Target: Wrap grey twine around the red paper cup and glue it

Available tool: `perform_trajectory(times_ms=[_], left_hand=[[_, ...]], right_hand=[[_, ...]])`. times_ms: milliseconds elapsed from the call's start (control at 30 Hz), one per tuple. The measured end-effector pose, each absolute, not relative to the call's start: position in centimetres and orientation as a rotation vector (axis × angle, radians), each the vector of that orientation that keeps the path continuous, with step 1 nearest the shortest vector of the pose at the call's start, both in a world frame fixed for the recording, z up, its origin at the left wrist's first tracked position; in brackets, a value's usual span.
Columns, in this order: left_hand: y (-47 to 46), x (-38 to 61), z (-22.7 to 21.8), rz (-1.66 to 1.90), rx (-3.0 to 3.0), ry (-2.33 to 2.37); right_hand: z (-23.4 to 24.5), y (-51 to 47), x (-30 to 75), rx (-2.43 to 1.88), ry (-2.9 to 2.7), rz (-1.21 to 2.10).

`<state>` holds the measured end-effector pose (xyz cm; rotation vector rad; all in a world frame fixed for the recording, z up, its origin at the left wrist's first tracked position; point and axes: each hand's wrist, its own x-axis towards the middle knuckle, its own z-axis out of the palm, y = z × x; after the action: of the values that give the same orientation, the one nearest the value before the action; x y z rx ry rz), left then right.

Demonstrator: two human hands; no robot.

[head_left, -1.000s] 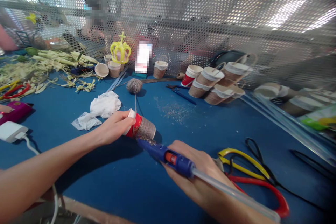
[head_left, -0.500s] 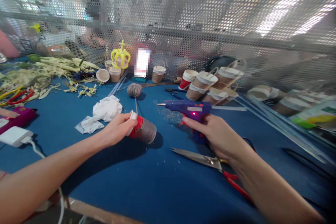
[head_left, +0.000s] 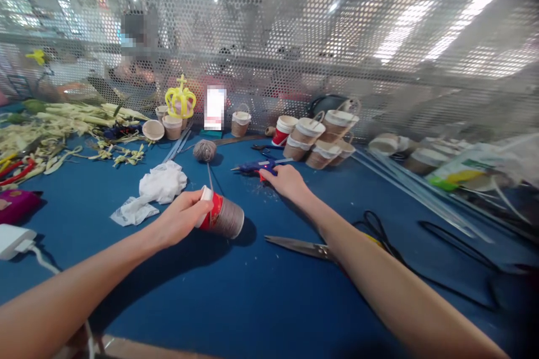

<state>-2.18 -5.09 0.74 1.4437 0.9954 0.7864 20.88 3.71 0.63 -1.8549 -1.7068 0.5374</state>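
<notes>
My left hand (head_left: 182, 223) is closed around a red paper cup (head_left: 221, 216) lying on its side on the blue table (head_left: 236, 303); grey yarn is wound round its lower half. A strand runs from the cup up to a grey yarn ball (head_left: 204, 150). My right hand (head_left: 284, 180) reaches far forward and rests on a blue glue gun (head_left: 256, 166) lying on the table, fingers curled on its handle. Scissors (head_left: 300, 246) lie under my right forearm.
Several yarn-wrapped cups (head_left: 324, 137) are heaped at the back by a perforated metal screen (head_left: 295, 39). A crumpled white cloth (head_left: 156, 188), palm-leaf strips (head_left: 63, 123), a yellow crown (head_left: 181, 100), black cables (head_left: 442, 269) and a white charger (head_left: 14, 235) lie about. A person sits behind the screen.
My right hand carried the glue gun away from the cup, forward to the table's middle, and set it down. My left hand kept hold of the cup.
</notes>
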Motion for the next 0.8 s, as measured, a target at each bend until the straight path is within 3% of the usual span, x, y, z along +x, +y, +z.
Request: perform_trajectory(times_ms=[167, 367, 533, 800], left_hand=[[-5.2, -2.1, 0.9, 0.775, 1.452, 0.983], [-5.7, -2.1, 0.8, 0.752, 1.480, 0.963], [-6.2, -2.1, 0.7, 0.702, 1.462, 0.953], [-5.8, -1.7, 1.3, 0.839, 0.869, 0.869]], right_hand=[[2.0, 2.0, 19.3, -1.765, -1.871, 0.563], [2.8, -1.3, 14.2, -1.363, -2.108, 1.213], [3.1, -2.6, 12.6, -1.078, -1.651, 1.603], [5.3, -3.5, 15.2, -1.031, -1.547, 1.331]])
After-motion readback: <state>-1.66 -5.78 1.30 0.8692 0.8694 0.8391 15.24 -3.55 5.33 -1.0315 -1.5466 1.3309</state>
